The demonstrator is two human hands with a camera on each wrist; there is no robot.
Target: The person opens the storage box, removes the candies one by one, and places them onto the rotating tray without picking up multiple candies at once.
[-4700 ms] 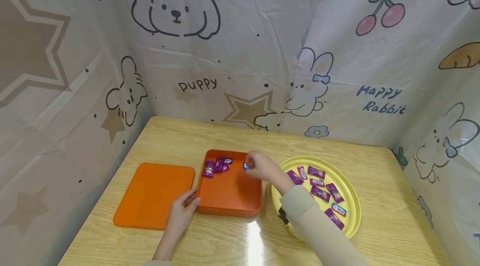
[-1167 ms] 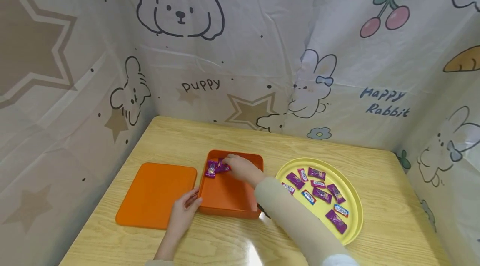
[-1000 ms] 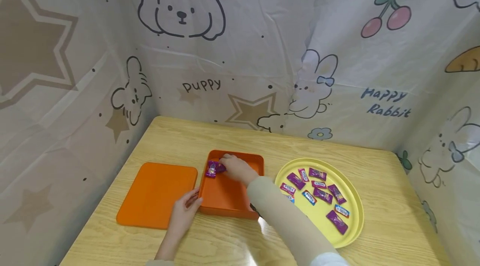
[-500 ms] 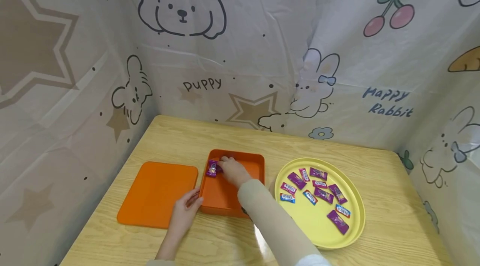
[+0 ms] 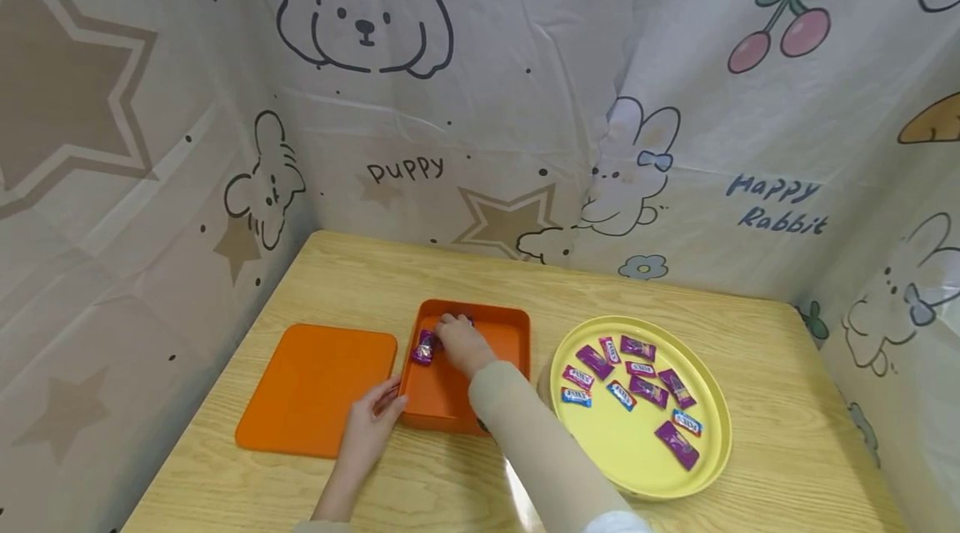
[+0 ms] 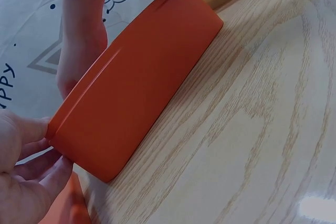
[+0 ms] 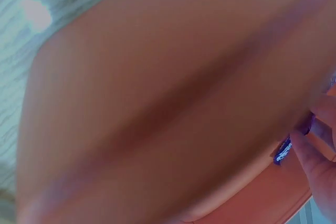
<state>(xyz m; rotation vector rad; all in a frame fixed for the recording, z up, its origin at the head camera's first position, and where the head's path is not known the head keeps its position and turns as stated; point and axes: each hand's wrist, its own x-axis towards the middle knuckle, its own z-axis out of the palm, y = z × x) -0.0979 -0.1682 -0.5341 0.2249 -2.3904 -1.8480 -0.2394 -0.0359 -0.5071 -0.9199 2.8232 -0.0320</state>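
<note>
My left hand [image 5: 366, 426] grips the near left corner of an orange box [image 5: 442, 419], its thumb at the rim in the left wrist view. Inside the box, near the back left, my right hand [image 5: 463, 345] reaches down with bent fingers. The right wrist view has its thumb and a finger pinching a purple-wrapped candy [image 7: 307, 124], partly hidden by them. Right beside the thumb lies a small blue wrapper [image 7: 283, 151] with white lettering. Another purple candy [image 5: 423, 347] rests by the box's left wall.
A flat orange lid [image 5: 315, 391] lies left of the box. On the right stands a round yellow tray [image 5: 622, 454] with several purple, pink and blue wrapped candies. A printed cloth [image 5: 480, 124] hangs around the wooden table [image 5: 360, 258].
My right hand has moved from the box's right side to the candies at the back left, then shifts slightly there. The left-wall purple candy has turned a little. My left hand keeps its grip.
</note>
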